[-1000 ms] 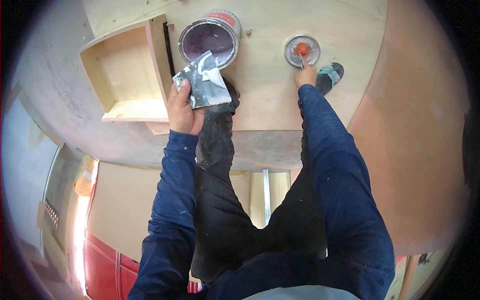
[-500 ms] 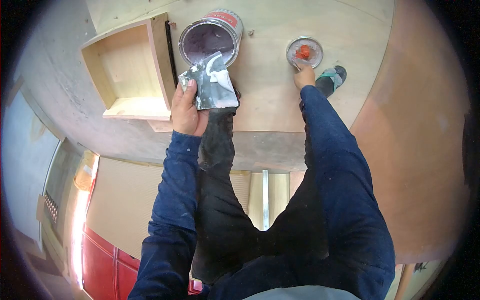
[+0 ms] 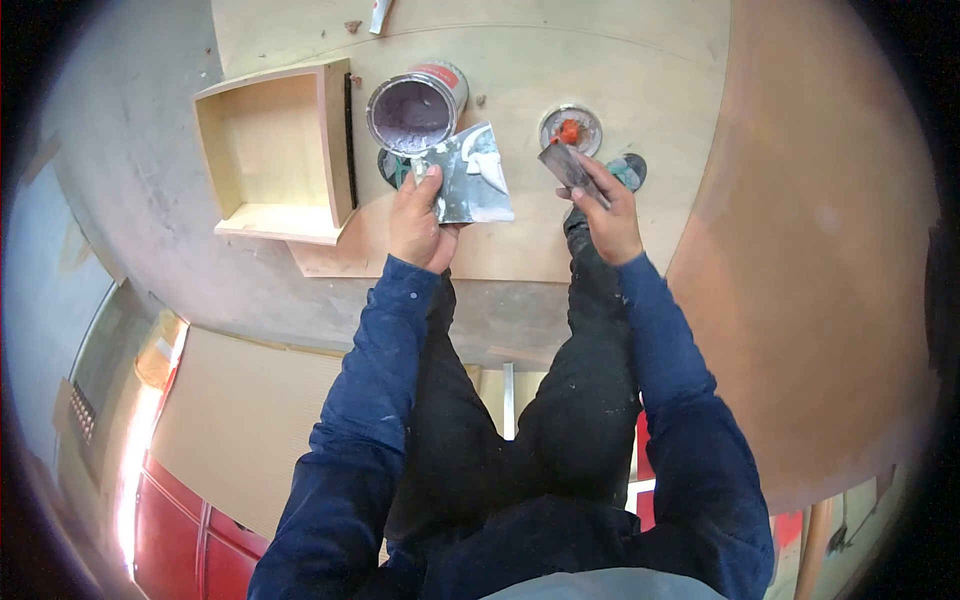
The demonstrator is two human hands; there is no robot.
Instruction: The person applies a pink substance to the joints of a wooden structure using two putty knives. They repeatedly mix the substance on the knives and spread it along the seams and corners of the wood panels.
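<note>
In my left hand [image 3: 420, 222] is a flat metal mixing plate [image 3: 468, 195], thumb on top, with a streak and lump of white putty [image 3: 485, 165] on its face. My right hand [image 3: 612, 215] is closed around a flat dark scraper [image 3: 572, 175] that points up and left. Just beyond the scraper lies a round lid [image 3: 546, 126] with a blob of orange-red paste [image 3: 570, 131] on pale residue. Past the plate, a metal can [image 3: 440, 78] is tipped toward me, its inside coated with pale purple-grey filler [image 3: 410, 112].
An open wooden drawer box [image 3: 265, 150] stands left of the can. Under the can and lid lies a large pale plywood sheet [image 3: 510, 50]. A brown curved panel [image 3: 810, 250] fills the right side. My shoes [image 3: 628, 170] are beside the lid and under the can.
My right hand has drawn back from the lid toward me, and the scraper in it now shows clearly. My left hand, with the plate, has shifted right, closer to the right hand.
</note>
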